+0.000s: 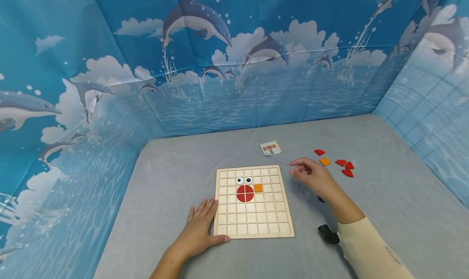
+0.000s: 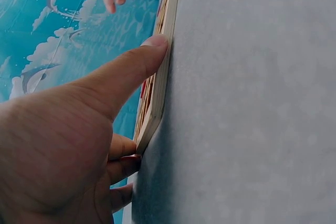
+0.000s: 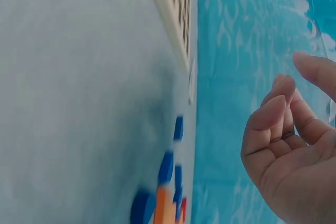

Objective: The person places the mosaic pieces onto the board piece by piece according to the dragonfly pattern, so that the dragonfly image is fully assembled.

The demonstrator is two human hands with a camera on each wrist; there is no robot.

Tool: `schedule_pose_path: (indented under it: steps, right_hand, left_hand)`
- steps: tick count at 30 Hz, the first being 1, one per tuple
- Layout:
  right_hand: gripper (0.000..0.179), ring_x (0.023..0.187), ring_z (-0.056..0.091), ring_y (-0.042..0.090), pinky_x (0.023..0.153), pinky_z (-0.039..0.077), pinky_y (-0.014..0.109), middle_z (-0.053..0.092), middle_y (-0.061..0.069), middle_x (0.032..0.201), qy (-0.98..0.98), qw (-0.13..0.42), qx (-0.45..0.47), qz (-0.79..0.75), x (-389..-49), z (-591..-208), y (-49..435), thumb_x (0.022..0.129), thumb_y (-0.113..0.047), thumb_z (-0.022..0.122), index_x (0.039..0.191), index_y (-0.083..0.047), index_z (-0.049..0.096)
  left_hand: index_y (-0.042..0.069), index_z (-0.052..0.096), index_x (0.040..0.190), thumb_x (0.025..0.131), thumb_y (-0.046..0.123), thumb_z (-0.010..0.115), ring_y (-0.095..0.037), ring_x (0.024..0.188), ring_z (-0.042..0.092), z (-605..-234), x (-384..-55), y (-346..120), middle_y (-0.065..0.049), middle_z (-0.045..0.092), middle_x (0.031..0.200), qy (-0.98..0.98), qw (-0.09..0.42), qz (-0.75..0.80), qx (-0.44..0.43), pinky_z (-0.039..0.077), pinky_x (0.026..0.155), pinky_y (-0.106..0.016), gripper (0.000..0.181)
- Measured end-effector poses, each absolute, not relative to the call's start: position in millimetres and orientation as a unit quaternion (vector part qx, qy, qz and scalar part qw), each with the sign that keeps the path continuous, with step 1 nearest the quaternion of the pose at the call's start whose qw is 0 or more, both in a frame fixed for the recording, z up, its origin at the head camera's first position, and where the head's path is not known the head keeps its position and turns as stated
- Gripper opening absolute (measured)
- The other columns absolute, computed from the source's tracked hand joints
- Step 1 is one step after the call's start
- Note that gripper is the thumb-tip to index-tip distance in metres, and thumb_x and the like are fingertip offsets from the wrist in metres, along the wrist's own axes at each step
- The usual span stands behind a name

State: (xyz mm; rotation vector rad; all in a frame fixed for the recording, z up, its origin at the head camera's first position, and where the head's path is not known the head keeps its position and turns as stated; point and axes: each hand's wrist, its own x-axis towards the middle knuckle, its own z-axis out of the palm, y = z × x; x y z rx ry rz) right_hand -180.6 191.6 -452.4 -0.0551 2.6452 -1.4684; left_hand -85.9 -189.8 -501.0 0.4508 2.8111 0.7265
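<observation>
A wooden grid board (image 1: 260, 229) lies on the grey table. On it are two round eye pieces (image 1: 239, 181), several red quarter-circle pieces (image 1: 240, 197) forming a disc, and an orange square piece (image 1: 258, 188). My left hand (image 1: 199, 232) rests at the board's near left corner. Its straight thumb (image 2: 142, 61) touches the front edge and its fingers lie along the left edge. Above the table, just right of the board, hovers my right hand (image 1: 311, 175). Its fingers are loosely bent, with nothing visible between them in the right wrist view.
A small pattern card (image 1: 270, 148) lies behind the board. Loose red pieces (image 1: 347, 173) and an orange square (image 1: 325, 161) lie to the right. Blue pieces (image 3: 166, 167) appear in the right wrist view. A black object (image 1: 328, 234) is beside the right sleeve. A dolphin-print curtain (image 1: 234, 96) surrounds the table.
</observation>
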Motion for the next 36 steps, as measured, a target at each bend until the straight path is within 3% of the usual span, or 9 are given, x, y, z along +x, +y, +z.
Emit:
schedule_pose_path:
  steps: [6,16,25,36]
  right_hand:
    - [0.043,0.086,0.057,0.024,0.068,0.053,0.030,0.058,0.009,0.105,0.879,0.072,0.015,-0.472,-176,-455,214,0.098,-0.037,0.065,0.131,-0.009,0.060]
    - [0.046,0.097,0.055,0.025,0.070,0.050,0.026,0.058,0.010,0.108,0.903,0.070,0.043,-0.422,-176,-467,254,0.099,-0.042,0.062,0.132,-0.010,0.061]
    - [0.048,0.095,0.057,0.025,0.072,0.052,0.026,0.058,0.010,0.105,0.896,0.123,0.062,-0.423,-181,-479,276,0.098,-0.035,0.065,0.136,-0.006,0.057]
    - [0.044,0.080,0.056,0.020,0.065,0.050,0.026,0.061,0.005,0.094,0.901,0.124,0.069,-0.410,-185,-489,286,0.096,-0.024,0.069,0.133,-0.003,0.058]
  left_hand:
    - [0.006,0.030,0.159,0.075,0.063,0.080,-0.038,0.156,0.019,-500,-86,-189,-0.013,0.029,0.166,0.952,0.097,0.245,0.155,0.008,0.120,-0.071,0.113]
    - [0.006,0.030,0.159,0.075,0.062,0.081,-0.039,0.156,0.019,-498,-87,-189,-0.014,0.029,0.166,0.950,0.101,0.251,0.156,0.008,0.120,-0.072,0.113]
    - [0.007,0.029,0.160,0.075,0.062,0.080,-0.036,0.157,0.017,-500,-86,-190,-0.011,0.028,0.167,0.951,0.109,0.247,0.150,0.006,0.121,-0.070,0.113]
    - [0.008,0.029,0.160,0.075,0.063,0.080,-0.036,0.157,0.017,-501,-86,-189,-0.011,0.027,0.167,0.951,0.105,0.246,0.153,0.005,0.121,-0.069,0.113]
